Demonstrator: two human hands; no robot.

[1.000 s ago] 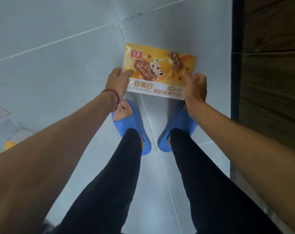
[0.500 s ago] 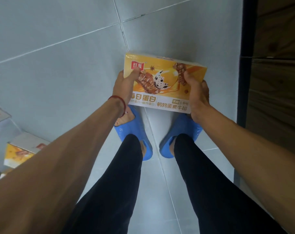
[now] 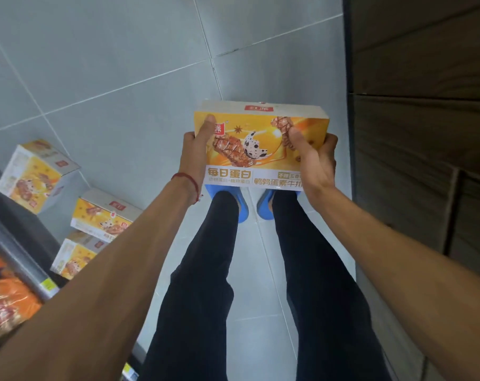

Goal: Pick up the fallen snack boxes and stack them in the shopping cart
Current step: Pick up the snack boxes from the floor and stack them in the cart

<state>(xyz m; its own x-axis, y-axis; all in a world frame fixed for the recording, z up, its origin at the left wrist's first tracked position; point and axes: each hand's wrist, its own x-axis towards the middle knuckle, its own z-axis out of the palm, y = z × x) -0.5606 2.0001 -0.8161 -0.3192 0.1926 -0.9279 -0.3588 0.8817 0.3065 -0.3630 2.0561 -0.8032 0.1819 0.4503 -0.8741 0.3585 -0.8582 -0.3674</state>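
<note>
Head view: left hand (image 3: 194, 156) and right hand (image 3: 315, 165) grip a box (image 3: 260, 138) by its ends, fingers (image 3: 332, 141) curled beneath (thumbs on top). Three boxes (image 3: 101, 215) lie on the floor (image 3: 123, 64).

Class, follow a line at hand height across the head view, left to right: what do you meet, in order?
In order: fallen box → left hand → held box → right hand → wooden panel.

snack box (image 3: 260, 144) above the feet (image 3: 243, 209); three boxes (image 3: 101, 215) on floor (image 3: 123, 64), left.
</note>
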